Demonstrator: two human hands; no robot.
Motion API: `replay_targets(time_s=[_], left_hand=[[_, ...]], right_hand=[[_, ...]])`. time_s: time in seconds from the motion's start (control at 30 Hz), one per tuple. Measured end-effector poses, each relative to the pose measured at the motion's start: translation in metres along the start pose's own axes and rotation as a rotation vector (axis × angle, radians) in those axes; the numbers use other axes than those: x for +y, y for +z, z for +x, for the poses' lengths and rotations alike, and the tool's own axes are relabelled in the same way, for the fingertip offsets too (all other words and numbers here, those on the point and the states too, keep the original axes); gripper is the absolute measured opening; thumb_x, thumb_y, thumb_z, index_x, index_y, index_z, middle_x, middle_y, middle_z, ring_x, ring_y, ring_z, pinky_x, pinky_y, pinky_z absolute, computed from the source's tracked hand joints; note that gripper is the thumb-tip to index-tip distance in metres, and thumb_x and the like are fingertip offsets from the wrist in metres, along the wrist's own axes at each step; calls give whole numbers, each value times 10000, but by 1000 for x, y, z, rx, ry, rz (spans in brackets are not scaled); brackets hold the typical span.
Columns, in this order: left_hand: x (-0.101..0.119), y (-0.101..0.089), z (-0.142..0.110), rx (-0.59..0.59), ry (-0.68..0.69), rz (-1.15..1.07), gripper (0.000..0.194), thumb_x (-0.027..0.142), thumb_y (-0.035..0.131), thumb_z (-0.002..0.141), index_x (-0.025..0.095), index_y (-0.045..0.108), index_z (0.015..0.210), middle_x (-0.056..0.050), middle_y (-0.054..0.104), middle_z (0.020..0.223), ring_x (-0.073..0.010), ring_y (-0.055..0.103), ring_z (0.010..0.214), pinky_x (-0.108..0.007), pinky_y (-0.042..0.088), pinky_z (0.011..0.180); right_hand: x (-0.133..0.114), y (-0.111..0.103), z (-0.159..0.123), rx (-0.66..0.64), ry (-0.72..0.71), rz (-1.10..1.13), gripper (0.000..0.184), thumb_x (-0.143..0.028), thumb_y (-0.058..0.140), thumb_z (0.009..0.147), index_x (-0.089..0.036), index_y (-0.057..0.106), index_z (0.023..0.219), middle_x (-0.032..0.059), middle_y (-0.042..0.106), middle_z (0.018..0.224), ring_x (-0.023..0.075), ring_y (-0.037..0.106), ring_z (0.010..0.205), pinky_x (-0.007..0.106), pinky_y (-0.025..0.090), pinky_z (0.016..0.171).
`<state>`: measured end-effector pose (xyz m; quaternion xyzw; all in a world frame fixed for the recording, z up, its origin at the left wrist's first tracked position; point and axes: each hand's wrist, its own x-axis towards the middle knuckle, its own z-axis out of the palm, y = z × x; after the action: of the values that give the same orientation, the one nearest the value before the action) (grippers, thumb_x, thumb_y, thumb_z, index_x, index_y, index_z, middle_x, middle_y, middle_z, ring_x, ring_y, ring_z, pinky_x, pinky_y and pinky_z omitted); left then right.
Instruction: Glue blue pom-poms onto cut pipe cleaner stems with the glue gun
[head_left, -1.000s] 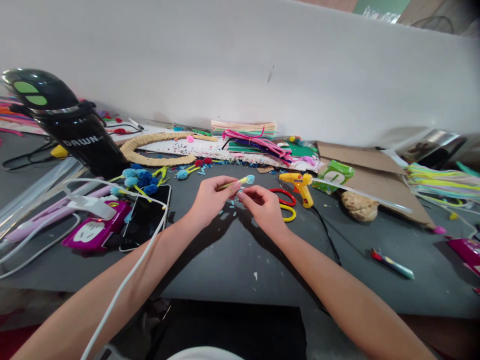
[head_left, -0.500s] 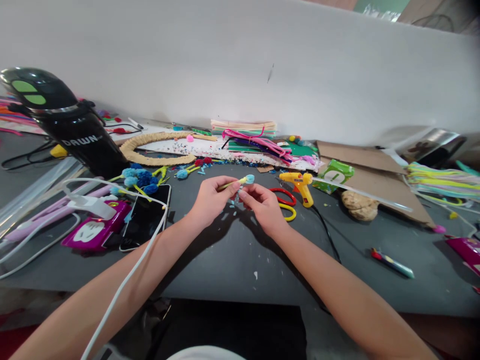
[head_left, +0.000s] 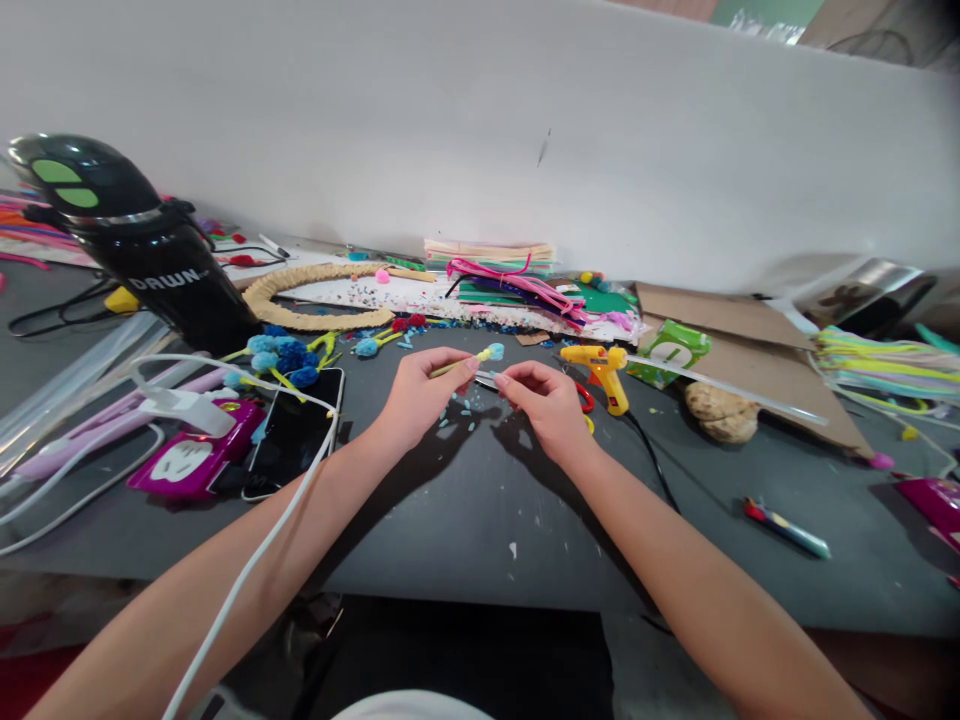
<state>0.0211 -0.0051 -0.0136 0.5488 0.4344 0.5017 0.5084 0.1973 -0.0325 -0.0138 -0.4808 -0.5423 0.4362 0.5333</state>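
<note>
My left hand (head_left: 420, 395) is closed in a pinch on a thin yellow-green stem with a small light blue pom-pom (head_left: 493, 351) at its tip, held just above the dark table (head_left: 465, 500). My right hand (head_left: 544, 405) is closed over the red and yellow scissors (head_left: 586, 398). Their handles show behind my fingers, and a metal blade tip (head_left: 485, 378) pokes out to the left under the pom-pom. Small blue snippets (head_left: 461, 410) lie on the table below both hands.
A yellow glue gun (head_left: 600, 368) lies right of my hand, its cord running toward me. At left are a phone (head_left: 292, 432), a magenta device (head_left: 191, 462), a white cable (head_left: 247, 570), blue pom-poms (head_left: 281, 355) and a black bottle (head_left: 142, 250). Craft paper stacks (head_left: 495, 270) and cardboard (head_left: 720, 320) sit behind.
My right hand moved right from the stem onto the scissors and closed on them; a blade now points at the stem. My left hand kept the pom-pom stem almost still.
</note>
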Motion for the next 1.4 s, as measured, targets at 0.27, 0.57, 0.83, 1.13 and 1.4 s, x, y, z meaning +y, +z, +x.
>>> replay_targets(time_s=[0.27,0.57,0.83,1.13,1.4], left_hand=[[15,1,-8,-3,172,296,287,427,696,791,144,742,813,-56,717,772,-165,609,691,-243,472,629],[8,1,-8,-20,205,294,299,437,674,810,152,743,868,-73,737,853,-195,661,788,-260,516,709],[5,1,-8,-14,233,307,270,415,674,814,161,743,873,-72,736,863,-190,667,794,-260,517,717],[5,1,-8,-27,247,333,276,416,670,825,155,736,884,-71,737,872,-184,674,798,-257,534,730],[5,-1,-7,-35,263,343,254,390,680,823,147,736,872,-65,737,855,-176,673,786,-248,537,722]], right_hand=[[-7,-14,4,11,-122,-184,218,-410,695,798,-193,715,794,17,673,711,146,575,624,276,473,598],[-6,-8,1,35,-203,-222,215,-411,668,832,-200,702,824,30,686,769,165,592,673,288,478,618],[-3,-9,1,58,-176,-230,255,-445,691,810,-191,693,830,21,661,731,158,569,647,279,459,596],[-5,-9,2,61,-144,-237,316,-487,703,791,-172,677,800,18,649,698,140,549,608,261,449,572],[-4,-11,2,81,-161,-274,327,-486,696,800,-160,679,800,20,657,700,134,559,614,247,459,579]])
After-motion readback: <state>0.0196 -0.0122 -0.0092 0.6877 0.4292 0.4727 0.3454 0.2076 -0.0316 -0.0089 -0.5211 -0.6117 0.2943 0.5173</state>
